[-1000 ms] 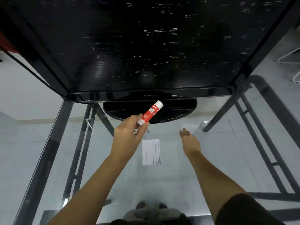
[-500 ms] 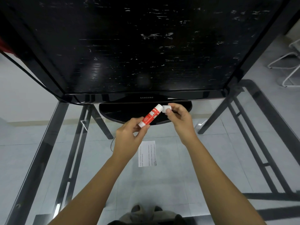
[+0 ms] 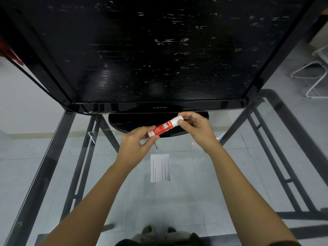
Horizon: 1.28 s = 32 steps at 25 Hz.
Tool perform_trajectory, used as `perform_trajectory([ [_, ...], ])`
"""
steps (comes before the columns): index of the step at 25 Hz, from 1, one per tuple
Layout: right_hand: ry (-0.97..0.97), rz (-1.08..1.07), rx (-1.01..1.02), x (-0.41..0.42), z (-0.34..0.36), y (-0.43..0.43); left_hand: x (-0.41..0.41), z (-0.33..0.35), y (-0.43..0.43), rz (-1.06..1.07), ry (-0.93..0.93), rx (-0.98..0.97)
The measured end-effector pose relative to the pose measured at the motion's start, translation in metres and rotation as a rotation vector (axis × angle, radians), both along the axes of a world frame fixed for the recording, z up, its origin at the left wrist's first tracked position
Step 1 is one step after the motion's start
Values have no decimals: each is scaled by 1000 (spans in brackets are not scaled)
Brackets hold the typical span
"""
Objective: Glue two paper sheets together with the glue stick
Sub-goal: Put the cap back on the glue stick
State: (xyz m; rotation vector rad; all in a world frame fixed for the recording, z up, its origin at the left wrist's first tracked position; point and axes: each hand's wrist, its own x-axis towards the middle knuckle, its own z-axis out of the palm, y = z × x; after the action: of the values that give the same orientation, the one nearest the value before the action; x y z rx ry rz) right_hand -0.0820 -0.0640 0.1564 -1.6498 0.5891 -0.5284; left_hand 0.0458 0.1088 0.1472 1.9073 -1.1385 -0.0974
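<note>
While both hands pinch it, the glue stick [image 3: 164, 126] hangs tilted above the glass bench [image 3: 204, 201], white cap end up-right, base end down-left. Red label w/ white lettering faces up; cap looks seated on the tube, can't tell if fully shut. Left hand [image 3: 134, 148] has its grip closed on the lower white base end, thumb and fingers wrapped round it. Right hand [image 3: 197, 128] has its grip closed on the upper cap end, fingertips [image 3: 181, 122] on the white cap. Stick isn't touching the bench.

Below and between the forearms, 1 paper sheet [image 3: 160, 168] lies flat on the glass, small, white, w/ lines of printed text running lengthwise. Only 1 sheet can be made out; whether a 2nd lies under it can't be told. Just beyond the sheet, near the left hand, a thin bent wire-like thing [image 3: 156, 146], too small to ID.

Further out, a black Samsung monitor [image 3: 159, 50] stands on its oval base [image 3: 124, 121] at the bench's far side, screen off, streaked w/ reflections. Dark metal bench frame [image 3: 78, 174] shows through the glass, grey tiled floor [image 3: 26, 174] beneath. White wire chair legs [image 3: 308, 80] stand at far right.
</note>
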Motion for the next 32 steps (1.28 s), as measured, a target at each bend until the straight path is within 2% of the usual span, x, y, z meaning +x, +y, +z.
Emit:
perform_trajectory([
  [4,66,35,-115,0,6,-3,2,1,0,-7,-24,-11],
  [13,125,34,-145,-5,7,5,-7,-6,0,30,-5,-2],
  [17,-12,-56,91,2,-4,21,-10,-7,-7,85,127,-71],
  [20,80,-42,144,6,-22,32,-13,-16,-13,48,161,-86],
  [25,195,-157,125,6,-56,27,-10,-60,-21,-9,244,129],
  [28,338,-158,-19,-3,-79,19,0,-98,-17,48,143,264],
  [32,389,-121,-122,-18,-105,10,19,-142,-4,89,46,523],
])
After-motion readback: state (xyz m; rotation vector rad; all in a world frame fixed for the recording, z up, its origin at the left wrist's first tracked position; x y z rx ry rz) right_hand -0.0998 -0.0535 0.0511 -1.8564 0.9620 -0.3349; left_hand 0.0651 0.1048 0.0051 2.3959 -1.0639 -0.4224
